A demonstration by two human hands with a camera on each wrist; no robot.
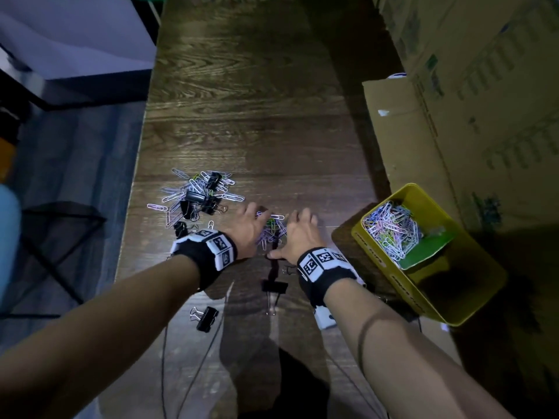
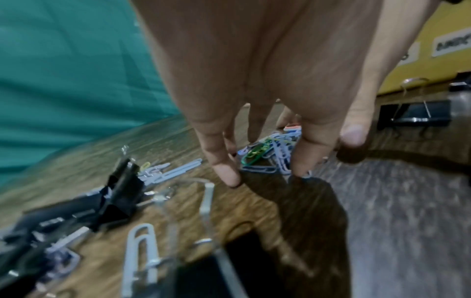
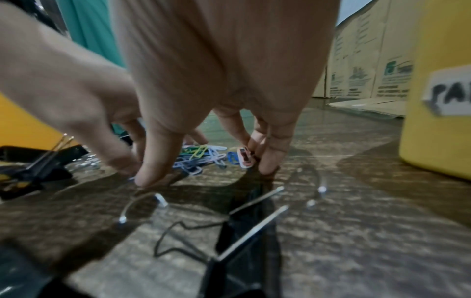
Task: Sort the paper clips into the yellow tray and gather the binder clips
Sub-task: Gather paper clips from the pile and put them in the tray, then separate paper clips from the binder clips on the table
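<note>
Two hands, the left hand [image 1: 246,229] and right hand [image 1: 298,235], flank a small heap of paper clips [image 1: 272,229] at frame centre, fingers spread, tips on the wooden table [image 1: 257,116], clamping nothing. Only the right wrist view shows a label on the yellow tray [image 1: 453,297], lower right. Binder clips [image 1: 207,319] lie nearest; one [image 1: 273,287] points lengthwise up-frame. Cardboard boxes [image 1: 484,86] stand upper right.

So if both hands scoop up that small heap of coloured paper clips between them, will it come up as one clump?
Probably partly. The small heap of coloured paper clips lies tangled, so some should lift together. They look thin and light, so loose ones likely slip off. Flat on the dark wooden table, they may slide before lifting.
</note>
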